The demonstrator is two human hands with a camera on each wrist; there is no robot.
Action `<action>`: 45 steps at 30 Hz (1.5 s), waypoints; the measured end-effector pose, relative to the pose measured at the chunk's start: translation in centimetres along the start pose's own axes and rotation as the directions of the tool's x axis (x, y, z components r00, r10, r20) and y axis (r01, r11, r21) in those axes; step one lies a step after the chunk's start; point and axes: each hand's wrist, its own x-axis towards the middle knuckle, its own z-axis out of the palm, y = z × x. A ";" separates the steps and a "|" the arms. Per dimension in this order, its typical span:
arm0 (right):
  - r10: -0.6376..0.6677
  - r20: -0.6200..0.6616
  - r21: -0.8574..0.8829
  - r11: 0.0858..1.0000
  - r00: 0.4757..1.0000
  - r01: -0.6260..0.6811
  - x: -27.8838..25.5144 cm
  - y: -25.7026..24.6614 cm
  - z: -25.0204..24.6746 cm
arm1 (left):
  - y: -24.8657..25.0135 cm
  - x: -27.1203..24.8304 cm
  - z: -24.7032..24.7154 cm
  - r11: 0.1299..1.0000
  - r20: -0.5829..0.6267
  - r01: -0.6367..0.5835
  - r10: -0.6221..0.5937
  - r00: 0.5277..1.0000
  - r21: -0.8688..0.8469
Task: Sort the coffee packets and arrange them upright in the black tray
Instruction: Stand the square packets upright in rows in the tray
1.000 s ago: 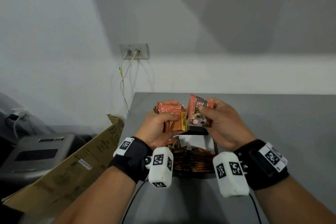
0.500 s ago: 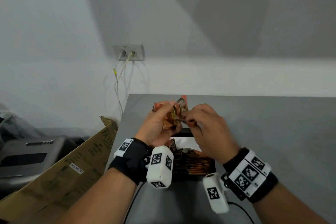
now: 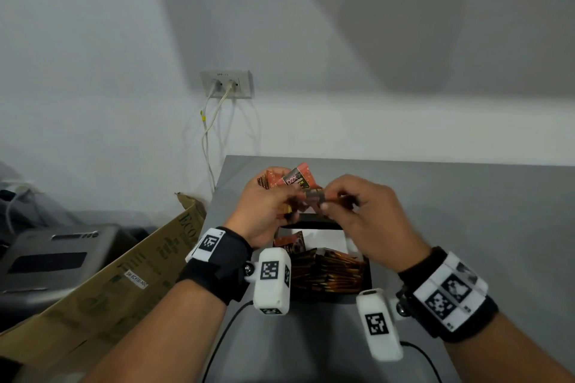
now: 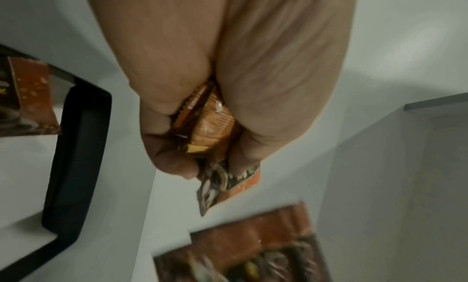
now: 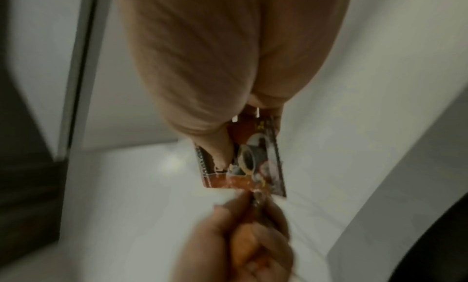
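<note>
Packets in your left hand (image 3: 264,208): orange and red-orange wrappers (image 3: 297,180) with a dark band lettered in white.
Packet in your right hand (image 5: 222,66): red-orange wrapper (image 5: 253,162), dark coffee cup printed on it.
Tray (image 3: 317,225): black rim, white floor.
Packets in the tray (image 3: 329,270): brown, copper-orange edges.
Table (image 3: 451,211) under the tray: plain grey.
Your wristbands (image 3: 217,261): black, with white black-patterned tags.
Box (image 3: 130,277) left of the tray: tan, green print.
</note>
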 end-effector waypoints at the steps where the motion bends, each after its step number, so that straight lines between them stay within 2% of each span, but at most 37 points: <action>1: 0.072 -0.015 0.121 0.990 0.997 -0.070 0.3 -0.2 -0.5 | 0.1 -0.1 -0.2 1.000 0.028 0.009 -0.009 1.000 0.023; 2: 0.119 -0.021 0.221 0.969 0.993 -0.112 0.6 -0.4 -0.9 | 0.2 -0.2 -0.3 0.999 0.071 0.021 -0.024 0.997 0.041; 4: 0.182 -0.007 0.287 0.942 0.983 -0.172 1.2 -0.4 -1.1 | 0.2 -0.4 -0.1 0.998 0.153 0.050 -0.057 0.987 0.047; 7: 0.305 0.089 0.339 0.886 0.948 -0.317 1.7 0.4 -0.3 | 0.1 -0.3 0.4 0.998 0.177 0.059 -0.058 0.983 -0.003; 10: 0.354 0.162 0.413 0.824 0.921 -0.389 1.7 1.0 0.4 | -0.1 -0.4 0.9 0.991 0.204 0.087 -0.066 0.977 -0.098; 13: 0.416 0.143 0.609 0.678 0.898 -0.411 1.7 1.3 0.0 | -0.2 -0.4 0.7 0.952 0.216 0.181 -0.128 0.968 -0.245; 15: 0.441 0.146 0.739 0.546 0.885 -0.394 1.7 1.4 -0.8 | -0.3 -0.2 0.3 0.947 0.211 0.202 -0.150 0.966 -0.251; 17: 0.469 0.138 0.783 0.488 0.872 -0.386 1.7 1.6 -1.4 | -0.3 -0.2 0.2 0.959 0.196 0.204 -0.166 0.967 -0.196; 20: 0.439 0.160 0.739 0.540 0.884 -0.402 1.5 1.4 -1.8 | -0.5 -0.3 0.7 0.982 0.152 0.165 -0.150 0.977 -0.090; 25: 0.389 0.243 0.558 0.693 0.889 -0.456 1.4 1.6 -1.2 | -0.6 -0.5 1.3 0.991 0.195 0.114 -0.126 0.973 0.072; 28: 0.418 0.273 0.534 0.683 0.867 -0.498 1.4 1.8 -1.0 | -0.7 -0.5 1.2 0.992 0.200 0.096 -0.110 0.974 0.078; 30: 0.416 0.237 0.554 0.684 0.878 -0.474 1.3 1.6 -0.8 | -0.8 -0.4 1.2 0.992 0.161 0.104 -0.115 0.980 0.077; 31: 0.402 0.163 0.541 0.727 0.901 -0.422 1.2 1.3 -0.7 | -0.8 -0.4 1.3 0.991 0.122 0.114 -0.122 0.985 0.075; 32: 0.368 0.035 0.473 0.813 0.929 -0.339 1.2 0.9 -0.7 | -0.9 -0.2 1.3 0.988 0.071 0.147 -0.150 0.986 0.055; 33: 0.281 -0.123 0.322 0.918 0.952 -0.230 1.1 0.6 -0.6 | -0.8 -0.1 1.4 0.981 0.030 0.194 -0.194 0.981 -0.004; 34: 0.135 -0.242 0.114 0.987 0.961 -0.110 1.1 0.4 -0.6 | -0.7 0.0 1.5 0.970 0.015 0.226 -0.226 0.974 -0.087; 35: -0.034 -0.277 -0.093 0.996 0.960 0.009 0.9 0.3 -0.4 | -0.6 0.1 1.5 0.960 0.020 0.226 -0.226 0.974 -0.163; 37: -0.293 -0.156 -0.335 0.914 0.943 0.228 0.5 0.8 0.6 | -0.4 0.2 1.7 0.965 0.039 0.150 -0.145 0.989 -0.217; 39: -0.385 -0.064 -0.377 0.864 0.921 0.334 0.0 1.7 1.6 | -0.1 0.3 1.7 0.987 0.015 0.041 -0.039 0.999 -0.156; 43: -0.416 -0.019 -0.402 0.836 0.909 0.374 -0.4 2.3 2.0 | -0.2 0.7 0.9 0.998 -0.061 -0.037 0.033 0.998 -0.057; 45: -0.308 -0.056 -0.230 0.930 0.950 0.288 -0.5 1.8 1.7 | -0.1 0.9 0.3 0.998 -0.082 -0.063 0.062 0.995 -0.009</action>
